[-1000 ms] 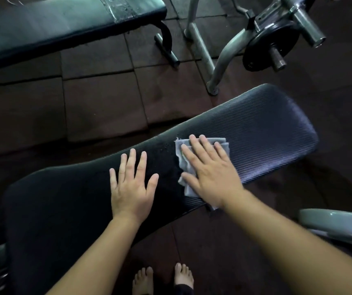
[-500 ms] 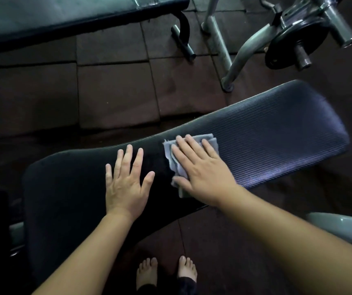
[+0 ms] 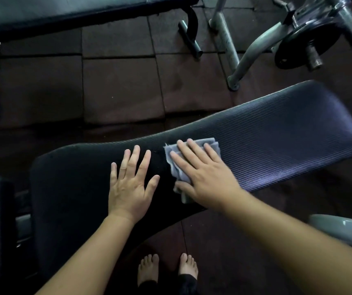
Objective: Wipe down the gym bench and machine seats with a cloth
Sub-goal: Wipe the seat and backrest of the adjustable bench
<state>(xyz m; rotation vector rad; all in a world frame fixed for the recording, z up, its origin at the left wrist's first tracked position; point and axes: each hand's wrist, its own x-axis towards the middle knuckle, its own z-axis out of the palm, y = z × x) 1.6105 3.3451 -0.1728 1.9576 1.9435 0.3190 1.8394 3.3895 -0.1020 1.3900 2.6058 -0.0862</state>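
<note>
- I was in the middle of the wiping step: my right hand point(image 3: 207, 177) lay flat on the folded grey cloth point(image 3: 178, 174), fingers straight and spread, pressing it down rather than gripping it.
- The cloth sat around the middle of the gym bench point(image 3: 287, 128), close to its near edge, with one corner hanging over that edge below my thumb.
- My left hand point(image 3: 130, 186) rested palm-down on the bare pad just beside the cloth, fingers wide and holding nothing. I judged it was there to brace me.
- The ribbed stretch of the pad to the right of the cloth looked paler than the dark part under my left hand. I could not tell from that which part had been wiped.
- The next move, as I judged it, called for sliding the cloth along the pad with even pressure, palm flat so the folds would not bunch up. My left hand would have to lift clear if the stroke went leftward.
- A second bench point(image 3: 64, 9) stood across the floor tiles point(image 3: 119, 88), and a weight plate point(image 3: 311, 39) hung on a machine to the upper right. Going by the task, that bench and the machine seats were yet to be done.
- I could read no brand, label or writing on the cloth, the pads or the machine.
</note>
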